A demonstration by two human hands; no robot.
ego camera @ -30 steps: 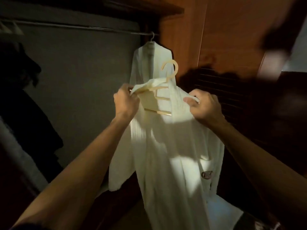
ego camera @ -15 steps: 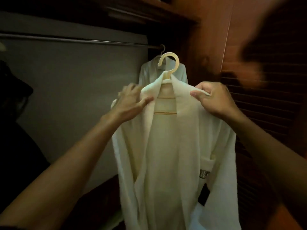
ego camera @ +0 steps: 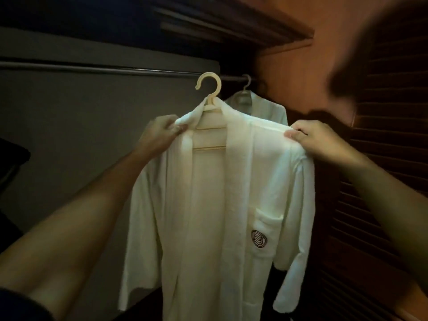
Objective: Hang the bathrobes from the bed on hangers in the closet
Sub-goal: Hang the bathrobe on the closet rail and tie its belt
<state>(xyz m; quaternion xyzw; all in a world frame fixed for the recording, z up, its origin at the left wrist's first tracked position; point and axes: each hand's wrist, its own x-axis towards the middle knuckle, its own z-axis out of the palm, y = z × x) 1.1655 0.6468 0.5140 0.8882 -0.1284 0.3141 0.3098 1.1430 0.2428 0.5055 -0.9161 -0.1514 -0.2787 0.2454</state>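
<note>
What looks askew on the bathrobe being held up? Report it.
The bathrobe has its collar bunched up at the left hand, while the shoulder at the right hand lies flat over the hanger. Nothing looks damaged.

Two bathrobes (ego camera: 220, 205) (ego camera: 266, 110), two hangers (ego camera: 209, 86) (ego camera: 246, 85), one rail (ego camera: 115, 70), two hands (ego camera: 159, 133) (ego camera: 324, 137).

You are looking into a dim closet with a warm, yellowish cast. Light reaches it from your side: the white bathrobe (ego camera: 231, 193) is the brightest surface, and the wooden side panel (ego camera: 301, 72) glows orange. A large soft-edged shadow (ego camera: 382, 54) blots the upper right, and the louvred door (ego camera: 382, 181) below it is nearly black. The grey back wall (ego camera: 81, 135) is murky. Your forearms (ego camera: 88, 212) swell and blur toward the frame edges.
</note>
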